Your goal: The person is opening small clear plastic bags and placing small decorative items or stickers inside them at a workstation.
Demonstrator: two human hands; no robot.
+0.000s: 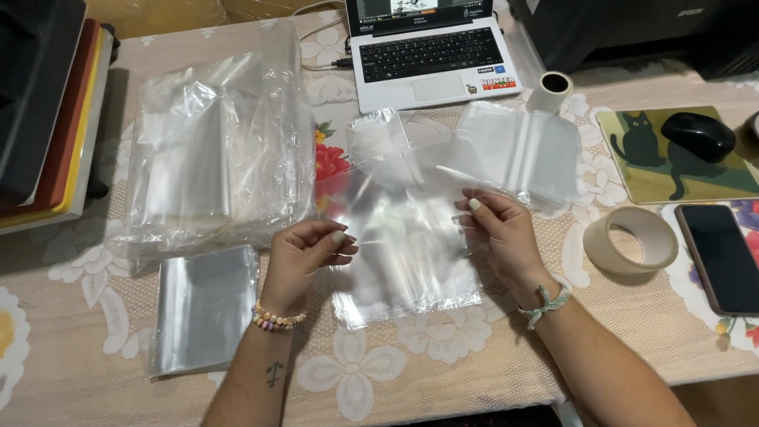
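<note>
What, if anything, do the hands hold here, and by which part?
Both hands pinch one clear plastic bag above the table: the left hand grips its left edge, the right hand its right edge near the top, each between thumb and fingertips.

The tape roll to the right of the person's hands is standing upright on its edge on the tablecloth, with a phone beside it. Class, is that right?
Not quite. In the head view the tape roll lies flat on the tablecloth, its open centre facing up, not standing on edge. The rest holds: it sits to the right of the right hand, with the phone beside it.
</note>
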